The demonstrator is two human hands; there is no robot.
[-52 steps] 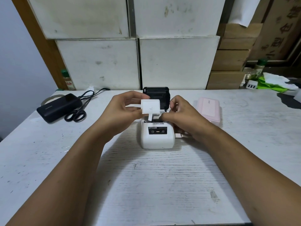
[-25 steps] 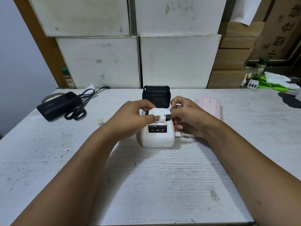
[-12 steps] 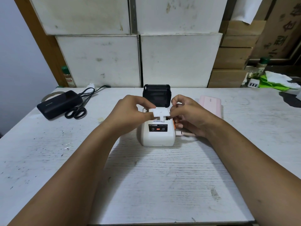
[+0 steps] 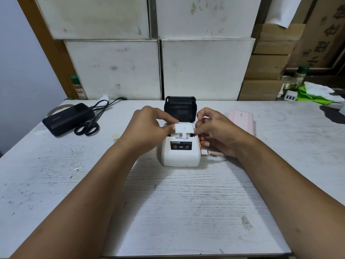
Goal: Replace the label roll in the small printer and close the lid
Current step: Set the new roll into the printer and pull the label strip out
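Note:
A small white printer (image 4: 180, 156) stands mid-table with its black lid (image 4: 180, 108) tilted up and open behind it. A white label roll (image 4: 183, 128) sits low in the open bay, a narrow paper tab hanging over the front edge. My left hand (image 4: 149, 126) pinches the roll's left end with thumb and fingers. My right hand (image 4: 214, 129) pinches its right end, lower fingers resting by the printer's orange side button (image 4: 199, 143).
A pink cable plug (image 4: 207, 152) enters the printer's right side. A pink flat case (image 4: 242, 120) lies behind my right hand. A black power bank (image 4: 68, 118), scissors (image 4: 86, 128) and a black cord lie at far left. White boxes stand along the table's back edge.
The roll came down from above the printer into the open bay, with both hands following it. Over the last half second it has barely moved.

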